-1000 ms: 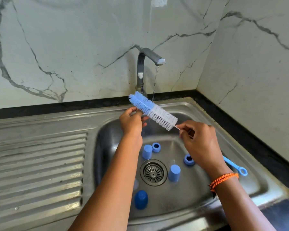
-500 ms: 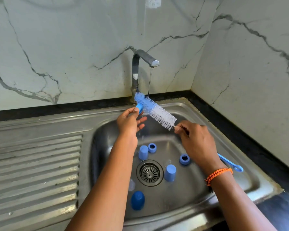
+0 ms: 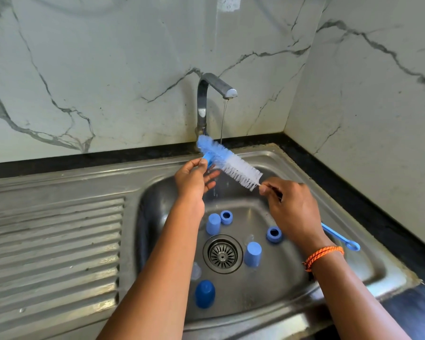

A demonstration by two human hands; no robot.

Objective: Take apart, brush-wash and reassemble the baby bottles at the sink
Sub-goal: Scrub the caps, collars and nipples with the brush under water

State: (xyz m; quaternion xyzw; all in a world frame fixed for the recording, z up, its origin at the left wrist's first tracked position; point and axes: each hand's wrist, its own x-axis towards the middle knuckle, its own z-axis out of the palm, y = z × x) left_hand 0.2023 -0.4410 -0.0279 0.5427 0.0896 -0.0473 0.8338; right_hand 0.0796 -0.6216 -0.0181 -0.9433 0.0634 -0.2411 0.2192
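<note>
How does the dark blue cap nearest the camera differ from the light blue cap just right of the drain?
The dark blue plastic cap is a deeper blue than the light blue plastic cap. It sits at the basin's near side, left of the round metal drain; the lighter one stands beside the drain. Both stand closed end up.

The sink (image 3: 292, 173) sits in a wall corner, the drainboard (image 3: 54, 241) to its left, the tap (image 3: 206, 99) behind it. Caps (image 3: 252, 254) and rings (image 3: 274, 234) lie in the basin around the drain (image 3: 222, 253). Above the basin, the brush (image 3: 231, 165) slants between the hands, left hand (image 3: 194, 177) at its far end, right hand (image 3: 290, 207) nearer.
</note>
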